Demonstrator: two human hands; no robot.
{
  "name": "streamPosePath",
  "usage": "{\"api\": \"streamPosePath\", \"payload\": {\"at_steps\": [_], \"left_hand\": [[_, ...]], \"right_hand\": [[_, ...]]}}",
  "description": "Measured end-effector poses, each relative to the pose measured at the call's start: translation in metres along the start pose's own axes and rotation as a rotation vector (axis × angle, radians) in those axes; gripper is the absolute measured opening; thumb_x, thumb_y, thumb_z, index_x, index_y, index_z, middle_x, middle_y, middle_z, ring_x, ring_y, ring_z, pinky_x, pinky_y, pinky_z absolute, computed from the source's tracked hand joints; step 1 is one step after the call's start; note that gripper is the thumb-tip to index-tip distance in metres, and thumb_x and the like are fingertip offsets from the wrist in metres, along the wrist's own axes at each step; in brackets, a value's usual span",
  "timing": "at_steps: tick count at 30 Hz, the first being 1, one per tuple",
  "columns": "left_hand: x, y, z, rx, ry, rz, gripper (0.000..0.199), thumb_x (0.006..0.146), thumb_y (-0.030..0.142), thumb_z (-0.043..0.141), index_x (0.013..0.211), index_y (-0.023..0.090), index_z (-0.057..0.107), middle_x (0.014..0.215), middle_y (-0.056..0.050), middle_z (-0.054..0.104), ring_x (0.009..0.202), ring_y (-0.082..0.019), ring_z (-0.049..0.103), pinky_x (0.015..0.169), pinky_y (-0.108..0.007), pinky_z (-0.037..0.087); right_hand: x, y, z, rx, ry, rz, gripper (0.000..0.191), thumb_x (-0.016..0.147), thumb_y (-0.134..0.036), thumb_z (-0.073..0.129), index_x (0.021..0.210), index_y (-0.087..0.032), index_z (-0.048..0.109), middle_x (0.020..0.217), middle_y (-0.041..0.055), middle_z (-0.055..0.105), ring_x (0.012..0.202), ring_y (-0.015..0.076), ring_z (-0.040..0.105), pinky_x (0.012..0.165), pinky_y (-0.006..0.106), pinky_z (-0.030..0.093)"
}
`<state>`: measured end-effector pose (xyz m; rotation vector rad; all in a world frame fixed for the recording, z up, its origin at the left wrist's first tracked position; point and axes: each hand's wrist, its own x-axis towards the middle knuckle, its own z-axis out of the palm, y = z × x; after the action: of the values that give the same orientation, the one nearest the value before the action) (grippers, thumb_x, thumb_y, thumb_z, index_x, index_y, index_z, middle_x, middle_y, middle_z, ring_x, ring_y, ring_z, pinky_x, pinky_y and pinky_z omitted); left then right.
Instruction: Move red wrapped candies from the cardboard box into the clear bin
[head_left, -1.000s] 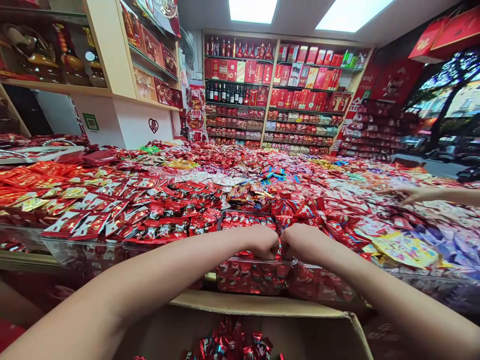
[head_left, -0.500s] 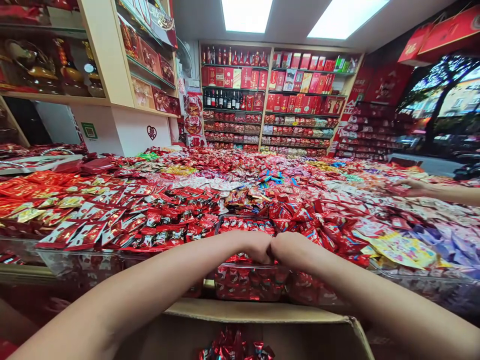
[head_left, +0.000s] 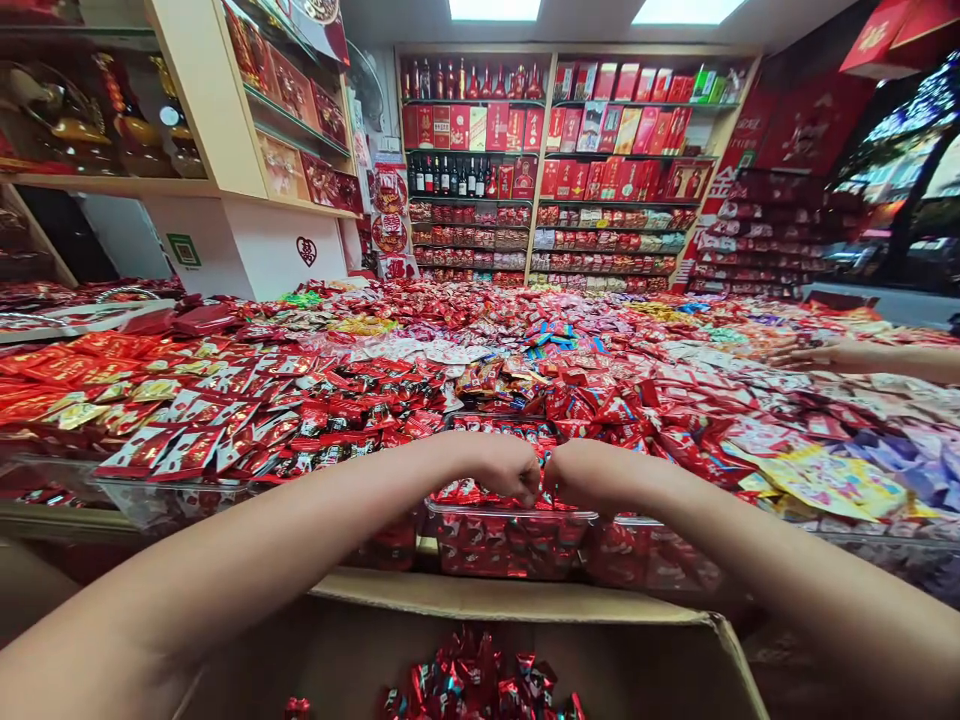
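My left hand (head_left: 510, 468) is closed over a clear plastic bin (head_left: 517, 515) of red-wrapped sweets at the front of the display. Whatever its curled fingers hold is too small to make out. Just to its right, my right hand (head_left: 581, 472) is bent down over the same bin, its fingers mostly hidden behind the wrist. Below both arms stands an open cardboard box (head_left: 517, 598) with a heap of shiny red wrapped sweets (head_left: 480, 680) inside.
Heaps of packaged sweets (head_left: 360, 385) spread across the wide counter. Another person's hand (head_left: 832, 355) reaches in from the right. Shelves with bottles and red boxes (head_left: 499, 130) line the back wall, and a cabinet (head_left: 225, 100) stands at left.
The view has tilted down, showing more of the box and its sweets. A small gap now shows between my hands, which were touching. The other person's fingers look more stretched out.
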<state>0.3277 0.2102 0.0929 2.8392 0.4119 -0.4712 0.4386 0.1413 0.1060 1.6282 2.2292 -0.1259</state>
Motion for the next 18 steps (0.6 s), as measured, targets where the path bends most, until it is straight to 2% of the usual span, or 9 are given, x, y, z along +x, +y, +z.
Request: {"api": "streamPosePath", "payload": {"at_steps": [4,8,12,18], "left_hand": [[0.004,-0.002,0.003,0.046,-0.025,0.008,0.017,0.062,0.021,0.054,0.075,0.022,0.065,0.066,0.003,0.065,0.052,-0.007,0.047,0.046,-0.017,0.031],[0.008,-0.006,0.011,0.059,-0.013,0.009,0.019,0.06,0.027,0.055,0.075,0.025,0.065,0.066,0.004,0.065,0.05,-0.007,0.046,0.045,-0.017,0.03],[0.008,-0.008,0.016,0.052,0.022,0.009,0.02,0.061,0.026,0.051,0.076,0.023,0.065,0.065,0.004,0.064,0.049,-0.007,0.044,0.044,-0.017,0.029],[0.006,-0.01,0.018,0.006,0.065,0.025,0.014,0.059,0.023,0.048,0.062,0.018,0.061,0.05,0.006,0.052,0.044,-0.006,0.038,0.041,-0.017,0.027]], "right_hand": [[0.011,-0.002,0.001,0.0,-0.015,0.003,0.022,0.058,-0.016,0.052,0.075,-0.013,0.066,0.073,0.0097,0.067,0.065,0.0202,0.061,0.048,0.022,0.042],[0.02,-0.004,0.005,0.006,-0.049,0.019,0.02,0.055,-0.015,0.052,0.069,-0.014,0.066,0.066,0.0075,0.067,0.061,0.0186,0.061,0.045,0.021,0.042],[0.022,-0.005,0.01,-0.013,-0.006,0.036,0.024,0.055,-0.014,0.051,0.073,-0.011,0.066,0.073,0.0103,0.067,0.067,0.0223,0.061,0.049,0.025,0.043],[0.027,0.002,0.017,0.003,0.028,-0.009,0.024,0.054,-0.016,0.053,0.074,-0.013,0.065,0.075,0.0096,0.067,0.069,0.0227,0.06,0.052,0.025,0.043]]}}
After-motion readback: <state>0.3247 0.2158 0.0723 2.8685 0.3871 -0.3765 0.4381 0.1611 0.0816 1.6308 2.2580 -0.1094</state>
